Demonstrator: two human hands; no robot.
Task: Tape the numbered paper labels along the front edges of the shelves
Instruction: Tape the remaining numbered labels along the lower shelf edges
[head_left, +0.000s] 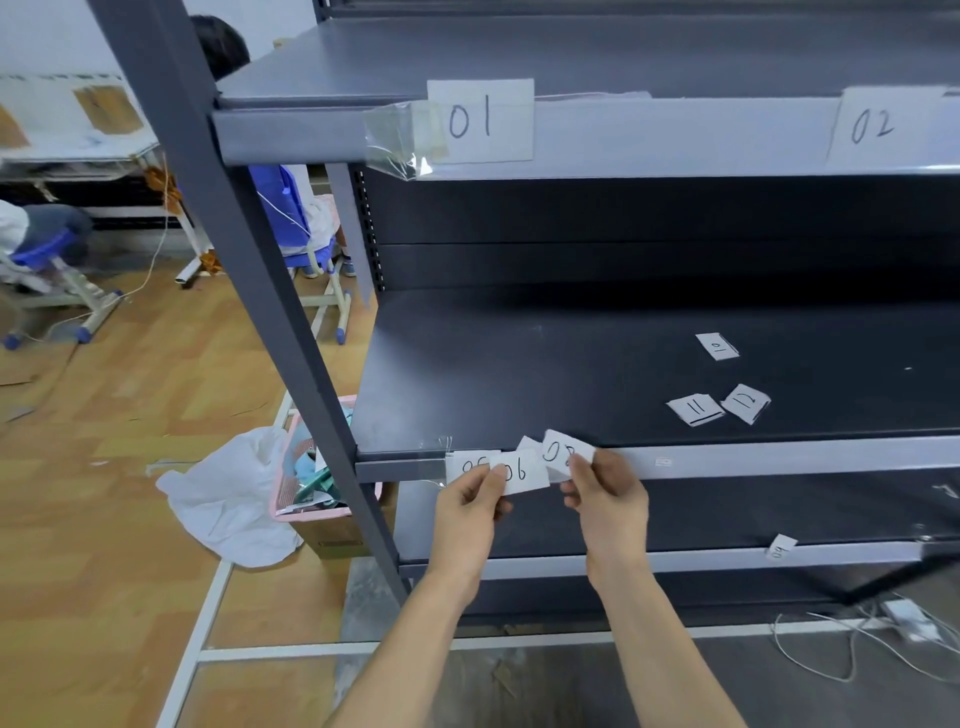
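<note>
Left hand (470, 501) pinching label 06 (519, 472), right hand (605, 493) pinching label 08 (566, 451), middle shelf edge (779, 457)

Three loose paper labels are carried on the dark middle shelf (519, 374): label 10 (717, 346) is placed toward the rear, while label 11 (695, 409) and label 12 (746, 403) are laid just beside each other, nearer the front edge.

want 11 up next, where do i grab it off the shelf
Probably pinch the 11 label by its left edge, coming from the front-left: it lies flat on the shelf, that edge is free, while the 12 label crowds its right side.
</note>
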